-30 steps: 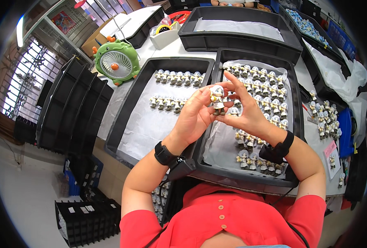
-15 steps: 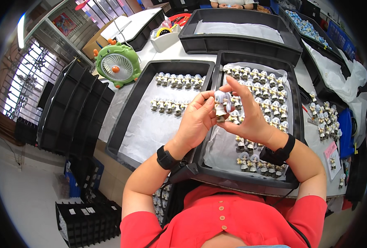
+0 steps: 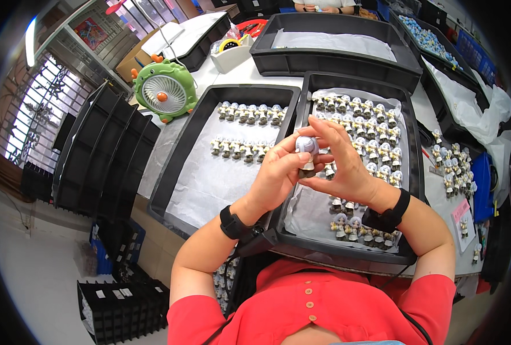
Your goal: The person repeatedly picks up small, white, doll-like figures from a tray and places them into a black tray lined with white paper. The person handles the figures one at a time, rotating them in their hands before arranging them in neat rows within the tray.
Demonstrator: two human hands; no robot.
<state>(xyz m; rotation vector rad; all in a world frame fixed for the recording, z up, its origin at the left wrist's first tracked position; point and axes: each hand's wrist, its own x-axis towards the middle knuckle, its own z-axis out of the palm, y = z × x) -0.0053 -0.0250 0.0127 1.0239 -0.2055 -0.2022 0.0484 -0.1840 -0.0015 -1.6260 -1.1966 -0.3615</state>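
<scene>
A small figurine (image 3: 306, 147) with pale lilac hair, a white outfit and a dark base is held upright between my hands, its back of the head showing. My left hand (image 3: 274, 177) grips it with thumb and fingers from the left. Around its right side curves my right hand (image 3: 352, 172), fingertips by the head and thumb at the base. Below them, the right black tray (image 3: 415, 155) holds many rows of like figurines on white paper. The left black tray (image 3: 162, 190) has two rows at its far side.
A green fan (image 3: 162, 95) stands beyond the left tray. Farther back is another black tray (image 3: 336, 66) lined with paper. Loose figurines (image 3: 454, 167) cluster on the table at the right, near a blue bin (image 3: 484, 187). Across the table, a person's hands (image 3: 319, 8) show.
The figurine has been turned so its hair now shows where its front was. My right hand's fingers have closed in around it.
</scene>
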